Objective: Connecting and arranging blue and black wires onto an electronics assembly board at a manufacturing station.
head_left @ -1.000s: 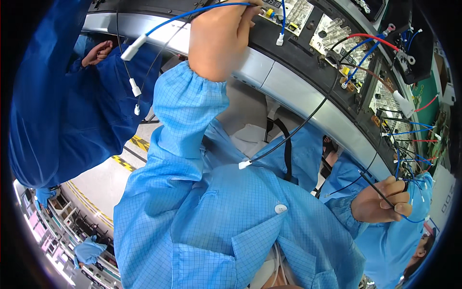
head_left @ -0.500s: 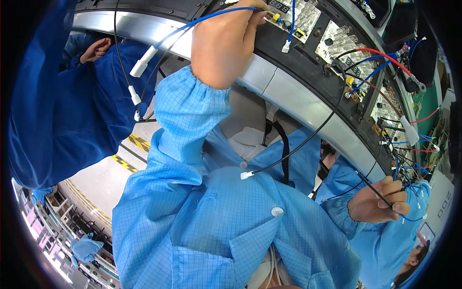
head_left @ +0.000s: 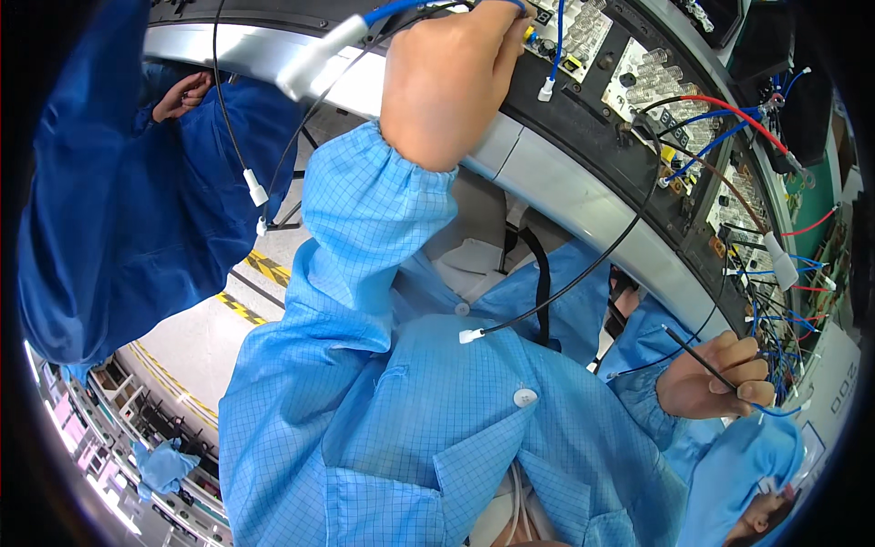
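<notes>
L hand [head_left: 447,87] pinches a thin blue insulated wire [head_left: 394,9] by a white rectangular circuit board [head_left: 591,38]; the wire's white tubular connector [head_left: 324,56] juts past the knuckles, prob. to clear the fingertips. R hand [head_left: 715,376] is closed round a slim black rod [head_left: 691,350], tip exposed, prob. for control.

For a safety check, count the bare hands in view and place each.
3: the left hand over the bench, the right hand at right around a dark cable, and a co-worker's hand at upper left. Others may be hidden.
</notes>
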A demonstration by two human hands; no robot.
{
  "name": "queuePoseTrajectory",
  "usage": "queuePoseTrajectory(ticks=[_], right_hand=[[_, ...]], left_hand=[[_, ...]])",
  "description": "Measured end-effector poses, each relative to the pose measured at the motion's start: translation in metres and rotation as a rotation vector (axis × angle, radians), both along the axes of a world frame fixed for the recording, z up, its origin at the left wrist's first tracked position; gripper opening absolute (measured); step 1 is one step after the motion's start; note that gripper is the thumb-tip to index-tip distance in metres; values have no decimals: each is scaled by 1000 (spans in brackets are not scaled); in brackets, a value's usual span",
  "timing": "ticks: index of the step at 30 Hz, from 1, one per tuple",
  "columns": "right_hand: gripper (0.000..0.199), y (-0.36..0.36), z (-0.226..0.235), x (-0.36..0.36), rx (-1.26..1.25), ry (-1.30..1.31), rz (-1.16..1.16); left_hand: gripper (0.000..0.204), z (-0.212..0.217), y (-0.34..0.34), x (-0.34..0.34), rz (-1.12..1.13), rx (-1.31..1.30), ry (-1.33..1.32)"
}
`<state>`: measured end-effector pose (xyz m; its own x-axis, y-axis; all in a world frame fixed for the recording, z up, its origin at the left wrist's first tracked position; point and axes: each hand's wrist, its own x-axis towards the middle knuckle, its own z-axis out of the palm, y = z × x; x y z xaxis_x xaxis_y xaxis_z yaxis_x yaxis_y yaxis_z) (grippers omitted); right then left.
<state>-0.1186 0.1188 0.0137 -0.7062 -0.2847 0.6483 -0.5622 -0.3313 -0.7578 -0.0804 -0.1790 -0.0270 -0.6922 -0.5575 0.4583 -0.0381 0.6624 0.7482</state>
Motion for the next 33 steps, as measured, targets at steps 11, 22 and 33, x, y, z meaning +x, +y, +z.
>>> queuePoseTrajectory(ticks=[11, 22, 33], right_hand=[[27, 0, 2, -1, -44, 17, 28], [31, 3, -1, -13, 193, 239, -229], [9, -33, 24, -47, 715, 133, -345]], left_hand=[[11, -37, -13, -5, 32, -2, 67], [21, -39, 0, 2, -25, -8, 16], [36, -35, 8, 29, -42, 203, -17]])
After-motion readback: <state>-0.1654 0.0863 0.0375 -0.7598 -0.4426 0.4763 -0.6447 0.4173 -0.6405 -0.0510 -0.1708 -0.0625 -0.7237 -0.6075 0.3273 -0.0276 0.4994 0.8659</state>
